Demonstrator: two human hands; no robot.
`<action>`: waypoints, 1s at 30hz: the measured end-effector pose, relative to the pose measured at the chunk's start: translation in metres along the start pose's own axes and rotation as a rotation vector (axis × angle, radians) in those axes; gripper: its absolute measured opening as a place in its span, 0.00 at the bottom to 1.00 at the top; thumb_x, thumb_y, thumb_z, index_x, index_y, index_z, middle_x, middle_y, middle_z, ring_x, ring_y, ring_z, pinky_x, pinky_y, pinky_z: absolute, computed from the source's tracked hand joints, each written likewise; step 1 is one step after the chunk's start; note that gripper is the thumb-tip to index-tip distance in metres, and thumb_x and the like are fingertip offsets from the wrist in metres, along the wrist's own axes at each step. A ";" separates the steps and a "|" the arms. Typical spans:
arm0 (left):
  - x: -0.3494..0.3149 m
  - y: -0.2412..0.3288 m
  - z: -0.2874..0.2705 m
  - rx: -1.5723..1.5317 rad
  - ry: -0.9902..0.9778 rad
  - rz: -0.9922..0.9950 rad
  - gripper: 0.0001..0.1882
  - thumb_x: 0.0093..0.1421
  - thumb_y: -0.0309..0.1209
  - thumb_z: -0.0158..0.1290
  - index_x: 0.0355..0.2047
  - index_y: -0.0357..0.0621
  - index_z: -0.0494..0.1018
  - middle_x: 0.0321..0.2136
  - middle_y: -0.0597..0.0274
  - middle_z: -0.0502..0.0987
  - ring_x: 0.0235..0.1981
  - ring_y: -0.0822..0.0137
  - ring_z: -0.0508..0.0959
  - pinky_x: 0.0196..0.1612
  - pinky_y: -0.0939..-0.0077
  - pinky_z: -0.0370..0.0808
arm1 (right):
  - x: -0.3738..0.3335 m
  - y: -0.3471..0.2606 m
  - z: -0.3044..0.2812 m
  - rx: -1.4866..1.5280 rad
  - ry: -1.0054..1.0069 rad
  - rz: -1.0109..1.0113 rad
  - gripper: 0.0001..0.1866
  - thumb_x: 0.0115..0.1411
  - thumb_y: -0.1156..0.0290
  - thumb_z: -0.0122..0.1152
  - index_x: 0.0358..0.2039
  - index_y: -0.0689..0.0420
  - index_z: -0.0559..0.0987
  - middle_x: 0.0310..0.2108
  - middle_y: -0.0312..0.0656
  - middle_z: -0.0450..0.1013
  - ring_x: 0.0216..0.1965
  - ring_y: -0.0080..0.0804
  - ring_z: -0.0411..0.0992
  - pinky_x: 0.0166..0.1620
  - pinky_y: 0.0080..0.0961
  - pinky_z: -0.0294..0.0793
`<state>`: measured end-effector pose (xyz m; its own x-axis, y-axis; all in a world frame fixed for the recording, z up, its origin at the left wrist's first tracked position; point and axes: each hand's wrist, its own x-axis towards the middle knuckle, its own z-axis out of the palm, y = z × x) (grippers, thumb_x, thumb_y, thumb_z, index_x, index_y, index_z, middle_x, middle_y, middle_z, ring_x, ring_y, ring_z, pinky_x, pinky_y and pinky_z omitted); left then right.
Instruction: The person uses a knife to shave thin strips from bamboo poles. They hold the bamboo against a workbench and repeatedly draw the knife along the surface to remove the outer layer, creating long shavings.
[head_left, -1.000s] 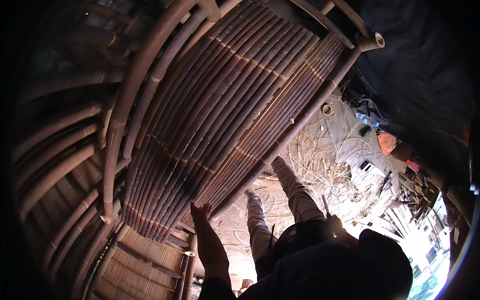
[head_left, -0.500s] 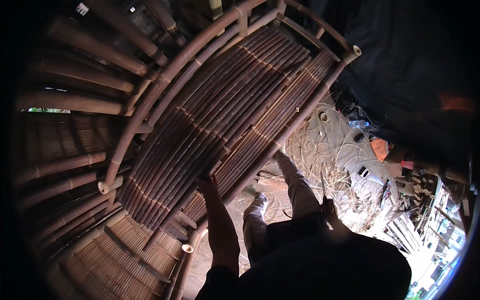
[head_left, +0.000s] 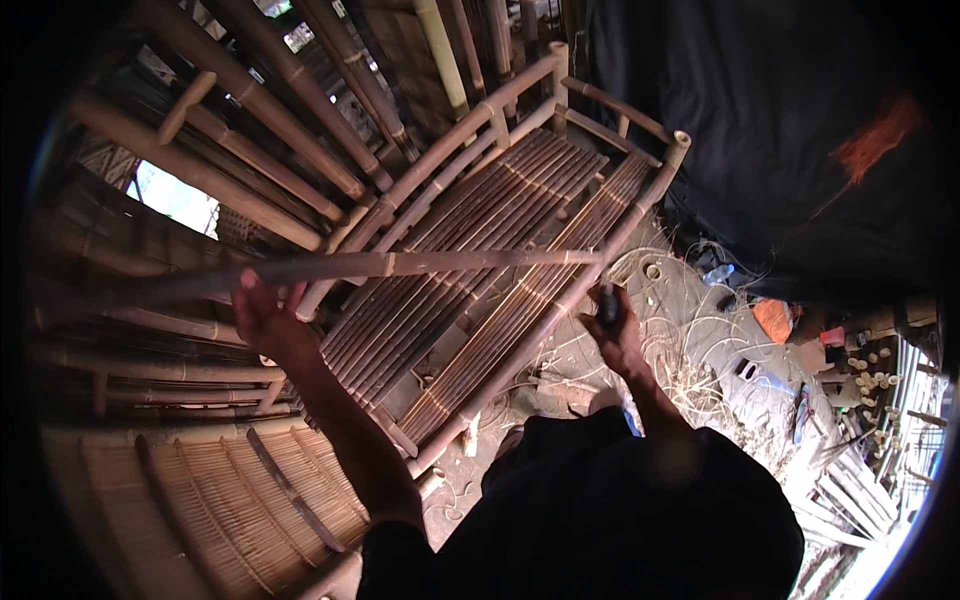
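Observation:
A long dark bamboo slat (head_left: 430, 262) is raised in front of me, its far end reaching the front rail of a bamboo bench. My left hand (head_left: 265, 318) is closed on the slat near its left part. My right hand (head_left: 618, 335) grips the dark handle of a knife (head_left: 607, 305) just beside the slat's right end; its blade cannot be made out now. Below lies the bamboo bench (head_left: 440, 225), its seat made of thin dark slats with a gap between the wider back group and the narrow front group (head_left: 520, 310).
Bamboo poles (head_left: 250, 100) lean at the left, above a woven slatted panel (head_left: 220, 490). A dark sheet (head_left: 740, 130) hangs at the back right. On the ground at right lie thin shavings (head_left: 680, 320), a plastic bottle (head_left: 717, 275), an orange object (head_left: 772, 320) and pale strips (head_left: 850, 500).
My left hand has lifted from the seat with a slat, now held across the bench. My right hand has risen to the slat's right end. A gap shows in the seat.

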<state>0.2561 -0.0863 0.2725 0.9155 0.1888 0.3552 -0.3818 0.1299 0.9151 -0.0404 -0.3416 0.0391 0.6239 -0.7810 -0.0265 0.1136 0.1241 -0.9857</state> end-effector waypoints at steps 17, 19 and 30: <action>-0.280 0.161 0.068 0.035 -0.820 0.249 0.30 0.58 0.30 0.61 0.60 0.39 0.64 0.55 0.60 0.71 0.52 0.68 0.74 0.48 0.75 0.78 | -0.136 -0.100 -0.086 0.250 -0.326 -0.047 0.32 0.51 0.58 0.75 0.49 0.61 0.68 0.31 0.33 0.68 0.32 0.20 0.66 0.35 0.20 0.69; -0.305 0.095 0.007 0.285 -0.964 0.157 0.32 0.59 0.31 0.61 0.61 0.38 0.63 0.59 0.57 0.67 0.57 0.65 0.70 0.53 0.73 0.74 | -0.155 -0.084 -0.070 0.190 -0.317 -0.145 0.31 0.50 0.57 0.75 0.47 0.60 0.70 0.32 0.32 0.68 0.32 0.20 0.65 0.35 0.20 0.68; -0.405 0.042 -0.029 0.398 -1.107 0.089 0.10 0.61 0.32 0.59 0.35 0.36 0.80 0.23 0.64 0.81 0.24 0.78 0.77 0.28 0.81 0.73 | -0.225 -0.067 -0.088 -0.027 0.010 -0.330 0.25 0.52 0.60 0.74 0.42 0.59 0.71 0.29 0.33 0.68 0.30 0.21 0.64 0.33 0.20 0.67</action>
<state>-0.1341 -0.1289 0.1614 0.5737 -0.7908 0.2135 -0.5628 -0.1912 0.8042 -0.2568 -0.2278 0.0965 0.5496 -0.7821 0.2935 0.2876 -0.1528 -0.9455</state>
